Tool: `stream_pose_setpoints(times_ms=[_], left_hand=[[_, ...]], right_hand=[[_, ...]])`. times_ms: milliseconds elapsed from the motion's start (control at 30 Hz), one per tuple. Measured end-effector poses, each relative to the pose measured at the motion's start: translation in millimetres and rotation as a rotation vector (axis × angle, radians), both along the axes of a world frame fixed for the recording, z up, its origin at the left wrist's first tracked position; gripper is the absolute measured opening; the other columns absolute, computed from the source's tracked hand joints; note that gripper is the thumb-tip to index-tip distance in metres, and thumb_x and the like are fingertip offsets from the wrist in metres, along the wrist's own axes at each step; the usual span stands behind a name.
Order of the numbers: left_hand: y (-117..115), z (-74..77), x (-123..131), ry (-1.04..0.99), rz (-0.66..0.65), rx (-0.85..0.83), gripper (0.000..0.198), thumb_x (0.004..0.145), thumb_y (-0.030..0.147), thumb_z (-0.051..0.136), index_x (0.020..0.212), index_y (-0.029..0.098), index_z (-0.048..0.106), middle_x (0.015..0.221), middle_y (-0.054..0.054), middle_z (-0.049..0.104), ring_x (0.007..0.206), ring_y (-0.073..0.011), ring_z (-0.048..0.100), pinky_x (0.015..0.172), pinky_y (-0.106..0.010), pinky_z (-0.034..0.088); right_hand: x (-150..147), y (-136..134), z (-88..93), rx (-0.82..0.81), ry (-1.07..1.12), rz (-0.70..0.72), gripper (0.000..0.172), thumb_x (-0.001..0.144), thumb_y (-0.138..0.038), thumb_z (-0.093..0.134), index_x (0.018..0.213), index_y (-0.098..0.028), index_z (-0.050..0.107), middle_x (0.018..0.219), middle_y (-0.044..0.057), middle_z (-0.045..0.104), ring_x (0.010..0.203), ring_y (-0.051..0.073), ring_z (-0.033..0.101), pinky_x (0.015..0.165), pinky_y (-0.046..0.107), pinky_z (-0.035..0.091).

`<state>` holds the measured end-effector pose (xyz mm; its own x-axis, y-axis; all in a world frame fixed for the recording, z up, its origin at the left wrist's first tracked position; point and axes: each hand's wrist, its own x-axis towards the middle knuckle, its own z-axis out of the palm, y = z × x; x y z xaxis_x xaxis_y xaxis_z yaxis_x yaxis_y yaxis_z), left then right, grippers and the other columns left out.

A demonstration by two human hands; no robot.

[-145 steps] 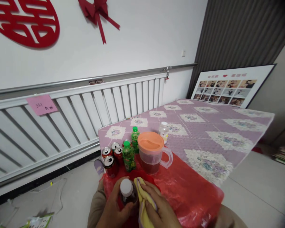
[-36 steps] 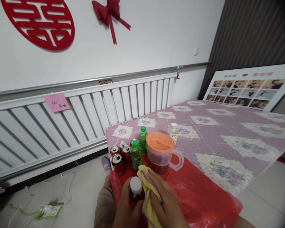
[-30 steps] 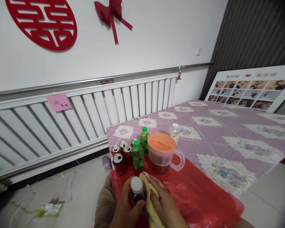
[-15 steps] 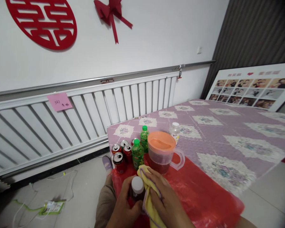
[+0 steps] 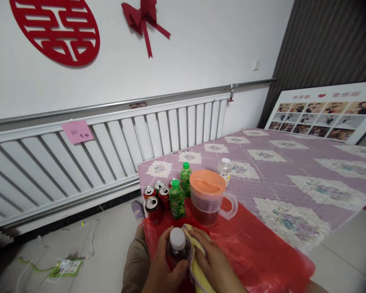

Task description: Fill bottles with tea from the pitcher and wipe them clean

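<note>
My left hand (image 5: 164,264) is wrapped round a bottle of dark liquid with a white cap (image 5: 177,239), upright near the table's front edge. In my right hand (image 5: 212,258) is a yellow cloth (image 5: 198,272) with a purple edge, pressed against the bottle's right side. Just beyond my hands a pitcher (image 5: 205,209) with an orange lid holds some brownish liquid. To its left stand two green bottles (image 5: 177,201) with green caps, and several dark red drink cans (image 5: 153,211). The bottle's lower part is hidden by my fingers and the cloth.
A red plastic sheet (image 5: 256,248) lies over the purple patterned tablecloth (image 5: 293,171). Behind the pitcher is a clear jar (image 5: 224,169) with a white lid. A white radiator (image 5: 116,150) runs along the wall. On the floor at left lies a power strip (image 5: 67,266) with cords.
My right hand and the cloth have moved slightly down and right along the bottle. More of the bottle below its cap shows, and a red rim behind it has come into sight.
</note>
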<state>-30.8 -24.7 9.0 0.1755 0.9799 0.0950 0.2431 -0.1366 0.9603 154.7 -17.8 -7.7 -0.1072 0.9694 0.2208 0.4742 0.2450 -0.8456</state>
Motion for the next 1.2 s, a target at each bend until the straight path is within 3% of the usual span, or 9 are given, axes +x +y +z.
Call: stream_pose_setpoints(times_ms=[167, 267, 400, 533, 600, 733, 933, 1033, 1200], left_hand=[[0.0, 5.3, 8.4, 0.127, 0.103, 0.101, 0.057, 0.064, 0.012, 0.065, 0.120, 0.015, 0.057, 0.120, -0.013, 0.063, 0.115, -0.0317, 0.057, 0.101, -0.044, 0.048], [0.2, 18.4, 6.5, 0.116, 0.094, 0.077, 0.057, 0.063, 0.009, 0.063, 0.119, 0.017, 0.059, 0.117, -0.011, 0.065, 0.113, -0.0306, 0.059, 0.099, -0.043, 0.049], [0.2, 25.9, 0.5, 0.053, 0.013, -0.022, 0.061, 0.062, 0.009, 0.062, 0.122, 0.018, 0.056, 0.125, -0.011, 0.065, 0.120, -0.0294, 0.058, 0.107, -0.042, 0.045], [2.6, 10.4, -2.3, -0.136, 0.008, -0.077, 0.075, 0.061, 0.012, 0.060, 0.134, 0.016, 0.041, 0.139, -0.015, 0.055, 0.129, -0.0307, 0.053, 0.113, -0.046, 0.039], [4.1, 1.8, -2.9, -0.174, -0.012, -0.085, 0.073, 0.062, 0.014, 0.061, 0.132, 0.015, 0.040, 0.138, -0.016, 0.055, 0.129, -0.0312, 0.053, 0.114, -0.048, 0.038], [4.7, -3.3, -3.1, -0.172, -0.035, -0.079, 0.065, 0.063, 0.013, 0.060, 0.126, 0.016, 0.045, 0.132, -0.015, 0.060, 0.126, -0.0306, 0.055, 0.112, -0.047, 0.040], [3.4, 5.6, -0.9, -0.184, -0.078, -0.064, 0.059, 0.066, 0.013, 0.060, 0.124, 0.017, 0.048, 0.127, -0.011, 0.064, 0.121, -0.0269, 0.060, 0.107, -0.041, 0.045], [3.8, 4.7, -2.0, -0.177, -0.077, -0.046, 0.061, 0.066, 0.011, 0.061, 0.125, 0.017, 0.048, 0.128, -0.012, 0.064, 0.121, -0.0275, 0.059, 0.107, -0.042, 0.045], [3.5, -0.9, -3.9, -0.155, -0.027, -0.049, 0.059, 0.065, 0.011, 0.061, 0.124, 0.016, 0.051, 0.130, -0.013, 0.063, 0.124, -0.0294, 0.057, 0.109, -0.045, 0.043]], right_hand=[[2.6, -4.8, 40.8, 0.155, -0.014, 0.053, 0.049, 0.089, -0.022, 0.048, 0.136, -0.029, 0.057, 0.147, 0.007, 0.054, 0.137, 0.025, 0.047, 0.114, 0.052, 0.038], [2.5, -2.0, 50.7, 0.157, -0.021, 0.085, 0.048, 0.087, -0.019, 0.050, 0.133, -0.029, 0.060, 0.143, 0.007, 0.058, 0.135, 0.025, 0.050, 0.114, 0.052, 0.039], [0.4, 6.7, 31.4, 0.076, 0.044, 0.071, 0.047, 0.085, -0.015, 0.046, 0.128, -0.022, 0.064, 0.138, 0.011, 0.063, 0.129, 0.024, 0.057, 0.111, 0.048, 0.043], [0.8, 9.0, 3.6, -0.064, 0.052, 0.078, 0.049, 0.081, -0.010, 0.046, 0.125, -0.019, 0.066, 0.132, 0.012, 0.067, 0.124, 0.023, 0.061, 0.110, 0.046, 0.044], [2.4, 7.6, -0.8, -0.106, 0.045, 0.082, 0.049, 0.081, -0.009, 0.047, 0.125, -0.020, 0.066, 0.132, 0.011, 0.067, 0.124, 0.023, 0.061, 0.111, 0.046, 0.043], [5.8, 4.4, 19.4, -0.060, 0.041, 0.113, 0.049, 0.082, -0.010, 0.047, 0.126, -0.020, 0.065, 0.133, 0.011, 0.066, 0.125, 0.023, 0.060, 0.111, 0.046, 0.043], [4.4, 1.9, 61.5, 0.120, 0.016, 0.117, 0.046, 0.086, -0.017, 0.050, 0.129, -0.026, 0.063, 0.139, 0.009, 0.062, 0.131, 0.026, 0.054, 0.111, 0.050, 0.042], [0.9, 8.0, 58.3, 0.083, 0.041, 0.103, 0.046, 0.084, -0.016, 0.050, 0.127, -0.024, 0.065, 0.135, 0.010, 0.065, 0.128, 0.026, 0.056, 0.111, 0.050, 0.042], [-2.7, 10.8, 25.9, -0.050, 0.124, 0.089, 0.046, 0.086, -0.014, 0.045, 0.127, -0.022, 0.064, 0.133, 0.009, 0.066, 0.125, 0.021, 0.059, 0.111, 0.045, 0.044]])
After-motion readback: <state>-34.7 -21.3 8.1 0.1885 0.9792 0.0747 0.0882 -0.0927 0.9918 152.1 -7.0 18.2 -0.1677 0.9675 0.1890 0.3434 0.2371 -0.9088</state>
